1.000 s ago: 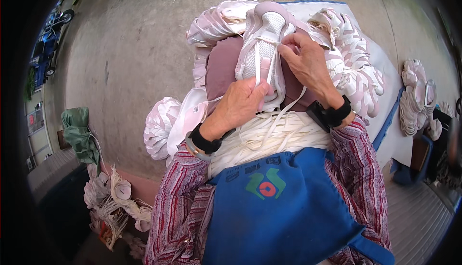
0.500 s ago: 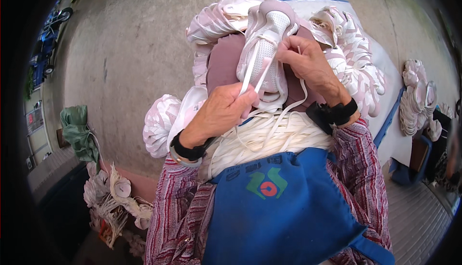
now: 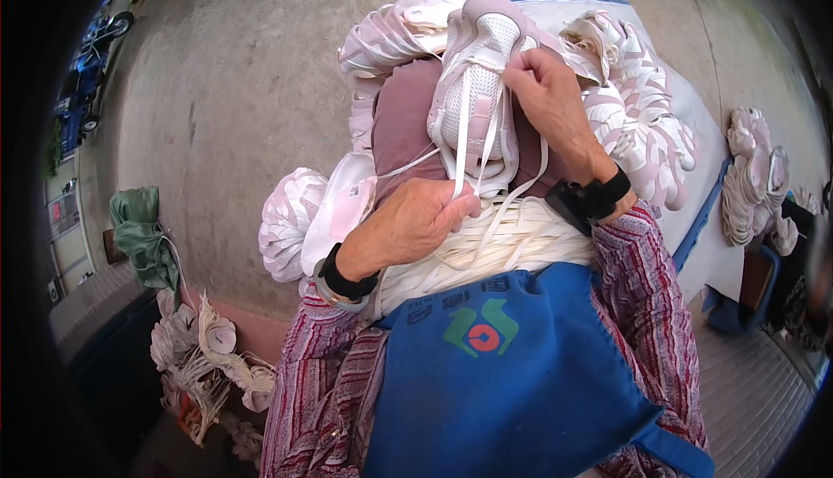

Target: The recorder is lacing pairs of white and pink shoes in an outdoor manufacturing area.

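At the far left a crumpled green cloth [image 3: 139,235] lies on the concrete floor [image 3: 234,88], with a loose heap of white scraps [image 3: 208,356] below it near the person's side. Further in, pale pink shoe uppers [image 3: 291,222] are stacked beside a mauve cushion [image 3: 403,127]. The left hand [image 3: 412,226] is curled shut, pinching a white lace [image 3: 468,144] that runs taut up to the shoe. That pink-and-white shoe [image 3: 477,88] stands at the centre on the cushion, toe pointing away, just above a bundle of white laces [image 3: 495,244] resting on the blue apron [image 3: 503,374]. The right hand [image 3: 551,101] presses against the shoe's right side — its fingertips pinched on the lace at the eyelets. To the right, more pink uppers [image 3: 642,122] are piled on a white sheet [image 3: 707,244], and another stack [image 3: 755,174] sits well apart at the edge.
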A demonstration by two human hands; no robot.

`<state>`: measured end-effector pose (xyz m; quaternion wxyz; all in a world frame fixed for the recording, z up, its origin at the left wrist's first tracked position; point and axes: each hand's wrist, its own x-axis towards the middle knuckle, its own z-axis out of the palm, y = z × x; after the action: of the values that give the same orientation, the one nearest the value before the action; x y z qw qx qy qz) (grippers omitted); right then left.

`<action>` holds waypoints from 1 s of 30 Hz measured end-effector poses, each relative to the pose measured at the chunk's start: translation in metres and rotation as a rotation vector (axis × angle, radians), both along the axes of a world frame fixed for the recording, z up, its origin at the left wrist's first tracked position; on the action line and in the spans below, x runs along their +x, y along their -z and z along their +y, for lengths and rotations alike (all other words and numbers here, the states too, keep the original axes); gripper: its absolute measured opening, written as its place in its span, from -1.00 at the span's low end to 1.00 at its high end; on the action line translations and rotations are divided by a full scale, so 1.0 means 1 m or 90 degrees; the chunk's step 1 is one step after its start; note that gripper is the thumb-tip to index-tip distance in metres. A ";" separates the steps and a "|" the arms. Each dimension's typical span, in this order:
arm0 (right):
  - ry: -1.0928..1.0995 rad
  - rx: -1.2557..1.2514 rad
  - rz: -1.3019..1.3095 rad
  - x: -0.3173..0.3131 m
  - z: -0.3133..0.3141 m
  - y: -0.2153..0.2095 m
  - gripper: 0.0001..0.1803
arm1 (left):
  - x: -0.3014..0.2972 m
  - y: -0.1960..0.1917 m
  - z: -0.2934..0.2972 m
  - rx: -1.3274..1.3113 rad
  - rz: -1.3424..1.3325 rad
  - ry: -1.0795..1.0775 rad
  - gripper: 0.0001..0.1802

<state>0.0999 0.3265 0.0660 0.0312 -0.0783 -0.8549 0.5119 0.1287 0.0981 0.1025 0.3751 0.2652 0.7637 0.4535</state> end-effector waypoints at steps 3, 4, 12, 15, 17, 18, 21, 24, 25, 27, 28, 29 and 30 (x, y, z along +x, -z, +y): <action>0.103 -0.066 -0.125 -0.002 0.014 0.013 -0.75 | 0.000 -0.010 0.002 -0.014 -0.067 0.030 -0.70; 0.071 -0.066 -0.146 0.003 0.013 0.001 -0.75 | 0.004 -0.008 -0.001 0.009 -0.080 0.052 -0.70; 0.041 -0.070 -0.015 0.005 -0.004 -0.001 -0.73 | -0.001 -0.014 0.011 0.050 0.025 0.154 -0.75; 0.030 -0.050 -0.037 0.000 0.000 0.001 -0.74 | -0.019 -0.016 0.009 -0.003 0.117 -0.013 -0.74; 0.034 -0.059 -0.052 -0.002 -0.001 0.000 -0.75 | -0.041 -0.019 0.013 -0.051 0.156 -0.209 -0.82; 0.035 -0.069 -0.064 -0.002 -0.003 -0.002 -0.75 | -0.051 -0.013 0.019 -0.055 0.156 -0.211 -0.82; 0.040 -0.069 -0.069 -0.003 -0.009 -0.004 -0.76 | -0.080 0.009 0.034 0.054 0.373 -0.256 -0.87; 0.048 -0.069 -0.018 -0.002 -0.004 0.001 -0.77 | -0.097 0.020 0.047 0.043 0.531 -0.155 -0.87; 0.053 -0.069 -0.021 -0.002 -0.004 0.001 -0.77 | -0.099 0.022 0.048 0.038 0.539 -0.136 -0.87; 0.039 -0.042 -0.010 -0.003 -0.004 0.000 -0.77 | -0.101 0.025 0.049 0.034 0.543 -0.113 -0.87; 0.038 -0.044 -0.010 -0.003 -0.004 0.001 -0.77 | -0.102 0.020 0.049 0.006 0.542 -0.093 -0.88; 0.022 -0.060 0.005 -0.004 -0.003 0.002 -0.81 | -0.103 0.016 0.049 -0.023 0.541 -0.074 -0.89; 0.006 -0.076 0.020 -0.004 -0.003 0.002 -0.84 | -0.103 0.014 0.050 -0.025 0.542 -0.073 -0.89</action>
<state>0.0960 0.3239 0.0638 0.0426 -0.0759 -0.8220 0.5628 0.0255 0.1478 0.0885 0.0059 0.3784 0.8725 0.3091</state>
